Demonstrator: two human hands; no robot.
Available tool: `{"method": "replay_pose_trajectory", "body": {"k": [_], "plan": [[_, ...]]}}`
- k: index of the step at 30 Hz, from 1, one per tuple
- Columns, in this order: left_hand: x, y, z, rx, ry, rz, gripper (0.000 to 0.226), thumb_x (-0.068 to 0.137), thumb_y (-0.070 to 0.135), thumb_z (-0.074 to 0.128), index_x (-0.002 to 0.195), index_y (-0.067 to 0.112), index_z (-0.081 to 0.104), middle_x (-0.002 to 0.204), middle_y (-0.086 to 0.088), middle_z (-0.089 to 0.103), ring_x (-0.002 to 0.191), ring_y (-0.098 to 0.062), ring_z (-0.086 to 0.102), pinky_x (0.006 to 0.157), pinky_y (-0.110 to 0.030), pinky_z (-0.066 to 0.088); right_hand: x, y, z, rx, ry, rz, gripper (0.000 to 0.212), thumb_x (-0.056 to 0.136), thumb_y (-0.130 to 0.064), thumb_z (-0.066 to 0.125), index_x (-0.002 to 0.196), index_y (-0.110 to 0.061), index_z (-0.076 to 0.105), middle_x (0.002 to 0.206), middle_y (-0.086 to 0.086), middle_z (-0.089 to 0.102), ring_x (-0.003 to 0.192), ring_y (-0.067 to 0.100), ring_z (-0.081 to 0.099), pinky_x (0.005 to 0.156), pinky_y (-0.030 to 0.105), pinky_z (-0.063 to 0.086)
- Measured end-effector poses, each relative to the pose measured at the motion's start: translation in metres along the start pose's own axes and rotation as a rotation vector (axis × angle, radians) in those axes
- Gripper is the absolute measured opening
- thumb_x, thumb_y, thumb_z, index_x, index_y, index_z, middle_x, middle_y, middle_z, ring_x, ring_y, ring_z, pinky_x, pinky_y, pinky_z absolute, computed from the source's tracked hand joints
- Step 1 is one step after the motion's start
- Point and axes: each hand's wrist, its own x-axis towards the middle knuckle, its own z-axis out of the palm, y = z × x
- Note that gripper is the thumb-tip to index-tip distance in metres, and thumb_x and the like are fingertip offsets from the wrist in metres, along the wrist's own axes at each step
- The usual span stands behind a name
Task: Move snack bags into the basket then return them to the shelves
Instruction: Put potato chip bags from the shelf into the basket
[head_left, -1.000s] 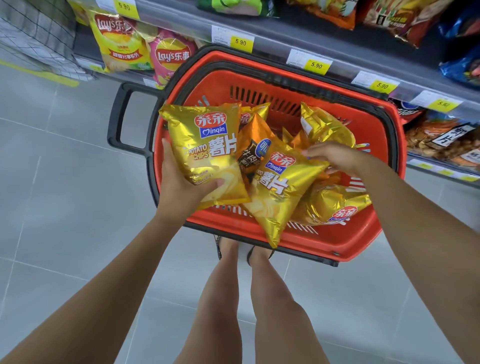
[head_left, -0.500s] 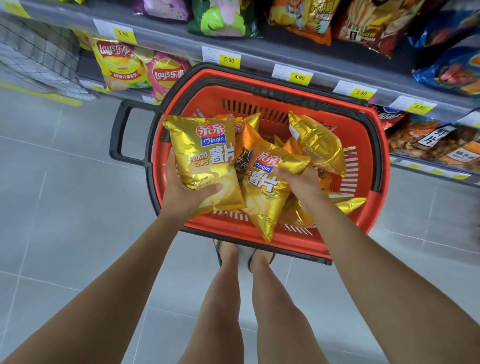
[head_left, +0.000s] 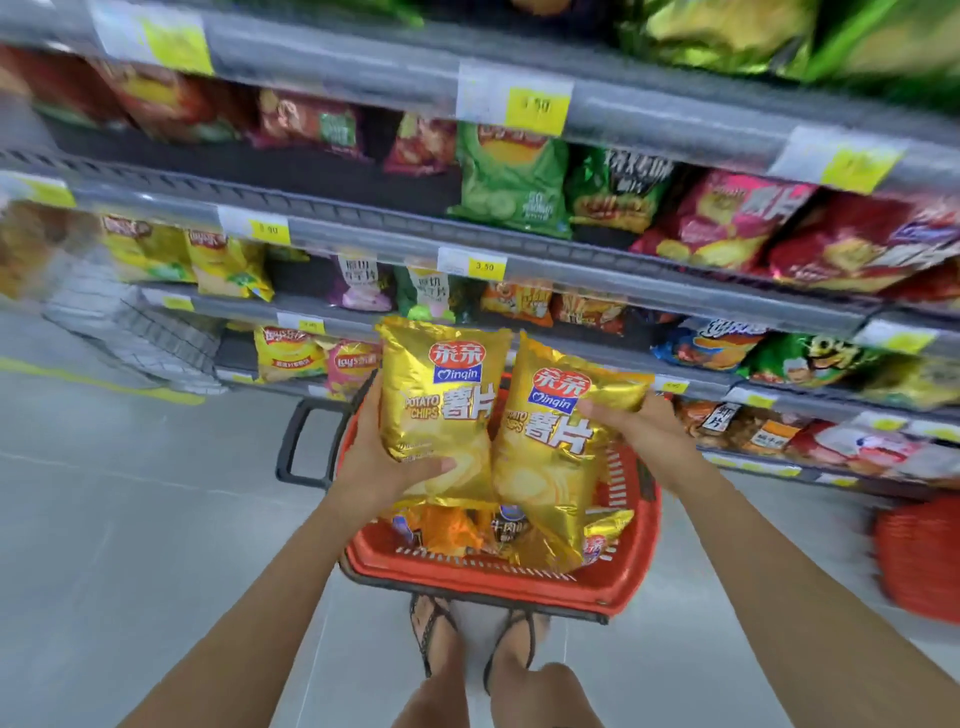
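My left hand grips a gold potato-chip bag by its lower left edge. My right hand holds a second gold chip bag at its upper right corner. Both bags are upright, side by side, raised above the red basket on the floor. In the basket lie an orange snack bag and more gold bags, partly hidden behind the held ones. The shelves of snack bags rise just beyond.
The basket's black handle sticks out to the left. Grey shelf rails carry yellow price tags. Another red basket sits at the right edge. My feet in sandals stand just behind the basket on a grey tiled floor.
Both hands have lifted their gold bags up out of the basket toward the shelves. The view has tilted up, showing more shelf rows.
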Motion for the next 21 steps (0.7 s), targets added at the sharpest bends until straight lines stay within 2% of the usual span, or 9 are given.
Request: {"method": "replay_pose_trajectory", "body": {"k": [1, 4, 5, 8, 10, 12, 15, 18, 21], "plan": [[-0.003, 0.015, -0.003, 0.005, -0.013, 0.028, 0.128, 0.044, 0.047, 0.094, 0.145, 0.051, 0.016, 0.133, 0.017, 0.054, 0.117, -0.003, 0.055, 0.100, -0.040, 0.047, -0.008, -0.012, -0.006, 0.041, 0.009, -0.019, 0.062, 0.055, -0.047, 0.090, 0.105, -0.019, 0.067, 0.097, -0.002, 0.075, 0.091, 0.020, 0.071, 0.089, 0.041, 0.054], [-0.013, 0.060, -0.010, -0.009, -0.039, 0.115, 0.124, 0.049, 0.036, 0.095, 0.147, 0.043, 0.019, 0.128, 0.020, 0.056, 0.111, 0.001, 0.058, 0.097, -0.033, 0.049, -0.040, -0.050, -0.021, 0.144, 0.030, -0.125, 0.029, 0.074, -0.023, 0.082, 0.097, -0.018, 0.067, 0.095, 0.001, 0.075, 0.082, 0.013, 0.072, 0.077, 0.029, 0.056], [-0.016, 0.076, -0.011, -0.023, -0.044, 0.145, 0.121, 0.051, 0.032, 0.094, 0.146, 0.040, 0.021, 0.125, 0.021, 0.056, 0.108, 0.005, 0.058, 0.093, -0.027, 0.050, -0.049, -0.061, -0.025, 0.186, 0.059, -0.148, 0.025, 0.076, -0.018, 0.079, 0.098, -0.016, 0.066, 0.094, 0.001, 0.075, 0.082, 0.014, 0.072, 0.076, 0.030, 0.056], [-0.025, 0.122, -0.017, -0.055, -0.068, 0.232, 0.109, 0.057, 0.020, 0.093, 0.140, 0.041, 0.024, 0.119, 0.022, 0.055, 0.098, 0.016, 0.058, 0.078, -0.010, 0.049, -0.073, -0.092, -0.041, 0.272, 0.135, -0.221, 0.041, 0.067, -0.023, 0.085, 0.102, -0.015, 0.066, 0.101, 0.003, 0.075, 0.096, 0.025, 0.070, 0.089, 0.044, 0.053], [-0.032, 0.152, -0.022, -0.076, -0.088, 0.283, 0.114, 0.053, 0.028, 0.095, 0.141, 0.043, 0.026, 0.122, 0.019, 0.059, 0.101, 0.008, 0.061, 0.087, -0.023, 0.053, -0.089, -0.115, -0.052, 0.319, 0.185, -0.263, 0.050, 0.061, -0.029, 0.088, 0.104, -0.016, 0.066, 0.106, 0.006, 0.073, 0.099, 0.029, 0.069, 0.092, 0.048, 0.052], [-0.040, 0.180, -0.026, -0.095, -0.107, 0.345, 0.119, 0.049, 0.030, 0.097, 0.144, 0.041, 0.026, 0.124, 0.017, 0.059, 0.106, 0.001, 0.063, 0.093, -0.033, 0.053, -0.104, -0.135, -0.062, 0.366, 0.207, -0.306, 0.043, 0.068, -0.025, 0.084, 0.105, -0.016, 0.065, 0.107, 0.008, 0.073, 0.100, 0.030, 0.068, 0.092, 0.049, 0.052], [-0.055, 0.217, -0.030, -0.078, -0.115, 0.437, 0.119, 0.051, 0.026, 0.096, 0.144, 0.042, 0.023, 0.126, 0.018, 0.057, 0.108, 0.001, 0.061, 0.090, -0.027, 0.052, -0.122, -0.165, -0.076, 0.380, 0.242, -0.399, 0.033, 0.074, -0.020, 0.078, 0.104, -0.011, 0.066, 0.104, 0.009, 0.073, 0.098, 0.030, 0.068, 0.090, 0.044, 0.052], [-0.070, 0.250, -0.035, -0.081, -0.085, 0.507, 0.114, 0.058, 0.013, 0.091, 0.146, 0.036, 0.022, 0.127, 0.014, 0.055, 0.106, 0.003, 0.061, 0.085, -0.021, 0.054, -0.142, -0.195, -0.088, 0.398, 0.233, -0.466, 0.029, 0.078, -0.017, 0.075, 0.105, -0.010, 0.064, 0.103, 0.011, 0.072, 0.093, 0.030, 0.069, 0.077, 0.037, 0.052], [-0.091, 0.280, -0.037, -0.085, -0.024, 0.553, 0.110, 0.060, 0.014, 0.089, 0.142, 0.040, 0.022, 0.123, 0.017, 0.052, 0.104, 0.004, 0.058, 0.084, -0.016, 0.050, -0.164, -0.224, -0.100, 0.434, 0.209, -0.520, 0.034, 0.075, -0.020, 0.078, 0.104, -0.011, 0.064, 0.101, 0.012, 0.073, 0.089, 0.030, 0.070, 0.077, 0.041, 0.055]]}}
